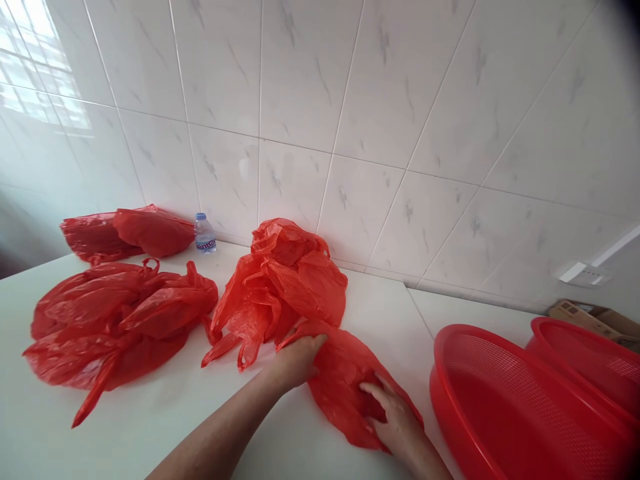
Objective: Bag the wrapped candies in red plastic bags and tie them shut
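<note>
A red plastic bag (345, 380) lies stretched across the white table in front of me. My left hand (300, 360) is closed at its upper left end, with the thin plastic bunched by the fingers. Lower right on the same bag rests my right hand (397, 417), its thumb and fingers apart and curved over the plastic. Just beyond my left hand is a crumpled heap of red plastic bags (285, 280), partly touching the bag under my hands.
Another pile of red bags (120, 313) spreads over the table's left side, and folded red bags (130, 230) lie behind it. A small water bottle (205, 235) stands by the tiled wall (300, 80). Red plastic baskets (480, 413) and a cardboard box (590, 320) occupy the right.
</note>
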The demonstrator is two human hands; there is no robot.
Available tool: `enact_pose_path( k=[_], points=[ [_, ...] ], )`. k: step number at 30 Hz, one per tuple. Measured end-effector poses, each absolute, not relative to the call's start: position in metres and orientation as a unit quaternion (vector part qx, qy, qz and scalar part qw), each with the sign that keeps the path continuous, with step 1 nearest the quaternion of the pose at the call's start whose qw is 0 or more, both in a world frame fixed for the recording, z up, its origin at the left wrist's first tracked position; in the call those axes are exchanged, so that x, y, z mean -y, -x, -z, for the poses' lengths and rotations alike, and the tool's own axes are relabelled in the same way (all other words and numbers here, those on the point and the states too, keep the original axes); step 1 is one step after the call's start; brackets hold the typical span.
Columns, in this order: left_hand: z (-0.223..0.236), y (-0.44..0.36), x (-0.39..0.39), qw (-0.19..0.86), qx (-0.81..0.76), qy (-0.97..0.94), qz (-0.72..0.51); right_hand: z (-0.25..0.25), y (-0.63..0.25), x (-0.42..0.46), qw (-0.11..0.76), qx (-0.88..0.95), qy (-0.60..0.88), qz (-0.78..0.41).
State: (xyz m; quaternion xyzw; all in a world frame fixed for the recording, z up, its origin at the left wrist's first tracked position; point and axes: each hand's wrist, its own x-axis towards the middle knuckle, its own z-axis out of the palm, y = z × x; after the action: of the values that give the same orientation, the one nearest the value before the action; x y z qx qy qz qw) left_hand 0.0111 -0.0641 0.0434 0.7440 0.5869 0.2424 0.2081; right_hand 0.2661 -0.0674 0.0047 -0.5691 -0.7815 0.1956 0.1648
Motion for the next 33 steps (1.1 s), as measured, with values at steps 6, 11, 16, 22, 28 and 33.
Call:
enact_pose_path(
  k=[6,11,16,22,28,33],
  points=[
    [-0.047,-0.019,0.084,0.222,-0.57,-0.754,-0.238,-0.015,-0.266,0.067,0.15,0.784,0.58,-0.162],
    [-0.069,-0.029,0.1,0.186,-0.521,-0.793,-0.253,-0.021,-0.256,0.073,0.21,0.79,0.57,-0.089],
    [-0.082,-0.03,0.102,0.038,-0.551,-0.787,-0.276,-0.025,-0.249,0.07,0.191,0.765,0.61,-0.073],
    [-0.072,-0.007,0.086,0.185,-0.617,-0.664,-0.38,-0.028,-0.252,0.067,0.156,0.743,0.633,-0.149],
    [-0.057,-0.005,0.078,0.468,-0.537,-0.543,-0.444,-0.028,-0.252,0.065,0.165,0.746,0.611,-0.208],
    [-0.048,-0.011,0.079,0.629,-0.42,-0.465,-0.46,-0.04,-0.251,0.058,0.189,0.732,0.6,-0.261]
  ],
)
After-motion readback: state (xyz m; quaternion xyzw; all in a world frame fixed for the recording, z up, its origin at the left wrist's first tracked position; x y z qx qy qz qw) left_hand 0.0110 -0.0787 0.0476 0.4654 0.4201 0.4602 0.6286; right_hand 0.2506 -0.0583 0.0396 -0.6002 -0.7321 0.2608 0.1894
